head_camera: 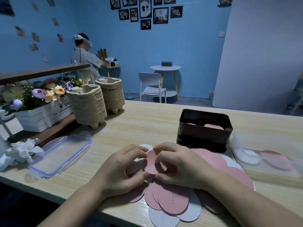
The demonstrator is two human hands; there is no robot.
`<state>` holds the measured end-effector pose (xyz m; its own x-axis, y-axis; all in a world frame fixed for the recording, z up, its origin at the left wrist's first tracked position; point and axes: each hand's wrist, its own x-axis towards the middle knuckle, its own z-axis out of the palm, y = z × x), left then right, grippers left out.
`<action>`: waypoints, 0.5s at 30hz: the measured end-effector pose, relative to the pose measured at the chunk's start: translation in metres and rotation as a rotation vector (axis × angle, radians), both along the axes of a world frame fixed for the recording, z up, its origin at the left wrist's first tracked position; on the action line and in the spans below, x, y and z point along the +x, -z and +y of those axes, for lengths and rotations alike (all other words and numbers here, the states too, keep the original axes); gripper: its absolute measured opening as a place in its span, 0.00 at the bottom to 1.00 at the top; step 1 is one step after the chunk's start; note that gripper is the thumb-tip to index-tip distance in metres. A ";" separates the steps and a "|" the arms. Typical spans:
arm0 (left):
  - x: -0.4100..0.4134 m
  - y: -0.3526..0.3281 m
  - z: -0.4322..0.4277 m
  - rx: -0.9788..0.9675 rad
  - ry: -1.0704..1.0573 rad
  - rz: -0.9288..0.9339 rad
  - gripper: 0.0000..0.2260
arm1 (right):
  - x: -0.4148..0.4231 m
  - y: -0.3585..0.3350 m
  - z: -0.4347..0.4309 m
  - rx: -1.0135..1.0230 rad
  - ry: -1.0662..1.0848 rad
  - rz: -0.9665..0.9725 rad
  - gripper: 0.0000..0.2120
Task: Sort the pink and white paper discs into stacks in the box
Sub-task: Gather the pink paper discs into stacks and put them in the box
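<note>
Several pink discs (pixel 173 202) and white discs (pixel 164 217) lie overlapped in a loose pile at the table's front edge. Above the pile, my left hand (pixel 121 169) and my right hand (pixel 178 166) both pinch one pink disc (pixel 151 161) by its edges, fingers curled round it. Behind the hands stands the dark rectangular box (pixel 203 133), open at the top. Inside it a white stack (pixel 191 124) lies on the left and a pink stack (pixel 214 126) on the right.
A clear plastic lid (pixel 60 154) and crumpled white paper (pixel 21 151) lie to the left. Two piles of pulp trays (pixel 88 105) and a white flower crate (pixel 41 115) stand at the back left. A clear container (pixel 268 159) with discs sits right.
</note>
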<state>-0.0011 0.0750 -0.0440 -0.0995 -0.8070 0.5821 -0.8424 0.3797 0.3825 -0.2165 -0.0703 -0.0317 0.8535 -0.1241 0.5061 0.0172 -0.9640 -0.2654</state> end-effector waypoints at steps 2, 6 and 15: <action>0.003 -0.001 0.002 0.015 -0.023 0.014 0.12 | -0.006 0.001 -0.002 0.009 0.016 0.001 0.14; 0.007 -0.004 0.011 0.079 -0.079 0.042 0.07 | -0.009 -0.001 -0.004 0.032 0.024 -0.005 0.13; 0.015 -0.009 0.051 0.307 -0.066 -0.149 0.31 | -0.008 -0.003 -0.002 0.030 0.007 -0.011 0.13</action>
<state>0.0143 0.1256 -0.0353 -0.1064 -0.9499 0.2938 -0.9166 0.2082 0.3413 -0.2242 -0.0725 -0.0282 0.8471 -0.1448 0.5113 0.0139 -0.9558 -0.2936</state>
